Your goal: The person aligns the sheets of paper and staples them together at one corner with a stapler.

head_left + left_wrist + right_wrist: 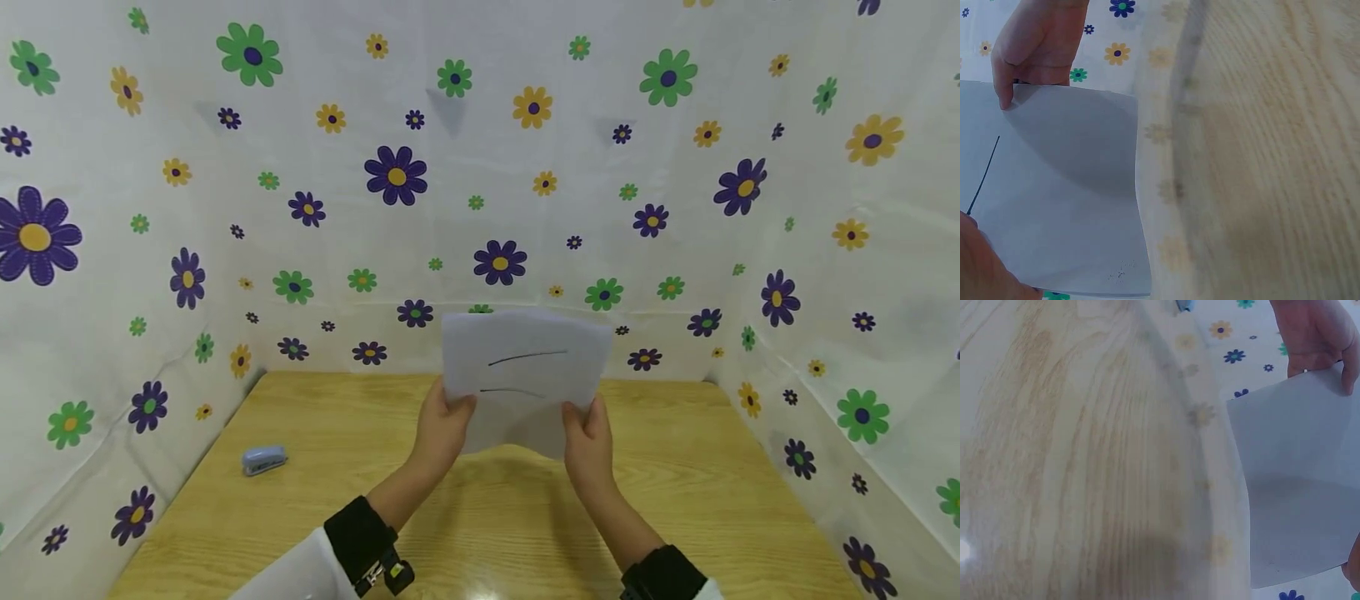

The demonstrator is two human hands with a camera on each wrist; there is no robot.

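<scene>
Both hands hold up a white sheet of paper (525,375) with two dark pen lines drawn on it, above the middle of the table. My left hand (442,423) pinches its left edge, thumb on the front face and the other fingers hidden behind. At the right edge, my right hand (588,442) grips in the same way. The lower edge of the paper (1079,187) bows a little between the hands. One pen line and some small dark specks show in the left wrist view. The right wrist view catches a blank part of the paper (1300,481).
A small blue stapler (263,459) lies on the left side of the light wooden table (675,492). White sheeting (480,125) printed with green, yellow and purple flowers stands round the back and both sides. Black straps with cameras circle both wrists.
</scene>
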